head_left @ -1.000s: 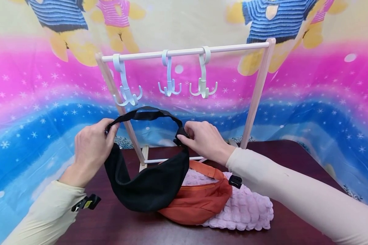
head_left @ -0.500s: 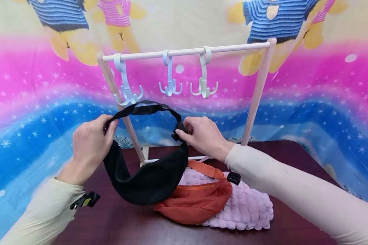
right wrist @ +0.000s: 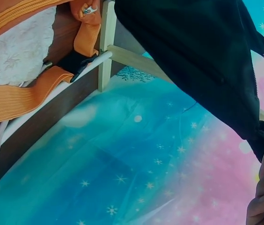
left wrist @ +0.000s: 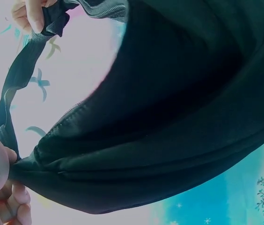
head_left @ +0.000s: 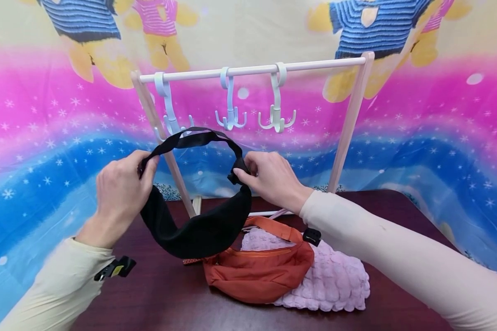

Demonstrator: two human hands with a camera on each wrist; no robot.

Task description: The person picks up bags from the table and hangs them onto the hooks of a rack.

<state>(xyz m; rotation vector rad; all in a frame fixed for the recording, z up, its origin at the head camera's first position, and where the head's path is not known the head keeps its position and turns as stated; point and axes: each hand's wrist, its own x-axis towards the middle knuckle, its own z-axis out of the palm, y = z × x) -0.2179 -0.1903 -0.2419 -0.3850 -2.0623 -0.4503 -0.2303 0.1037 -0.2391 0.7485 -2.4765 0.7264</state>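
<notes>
A black waist bag point(head_left: 199, 234) hangs in the air between my two hands, its strap point(head_left: 196, 139) arching up in a loop. My left hand point(head_left: 122, 195) pinches the strap where it meets the bag's left end. The right hand point(head_left: 275, 179) grips the other end near a black buckle point(head_left: 235, 177). In the left wrist view, the bag's zipper edge point(left wrist: 71, 112) shows, with the left fingers point(left wrist: 19, 206) gathered at its tip. The strap's top overlaps the lower prongs of the left hook point(head_left: 169, 103) in the head view; whether they touch, I cannot tell.
A wooden rack point(head_left: 352, 124) carries a middle hook point(head_left: 230, 110) and a right hook point(head_left: 276, 110) on its top bar. Below, an orange waist bag point(head_left: 261, 278) lies against a pink puffy bag point(head_left: 341, 280) on the dark table point(head_left: 157, 294). A printed cloth hangs behind.
Both hands have raised the black waist bag, and its strap loop has come up in front of the left hook. More of the orange bag is uncovered. The rack and hooks look unmoved.
</notes>
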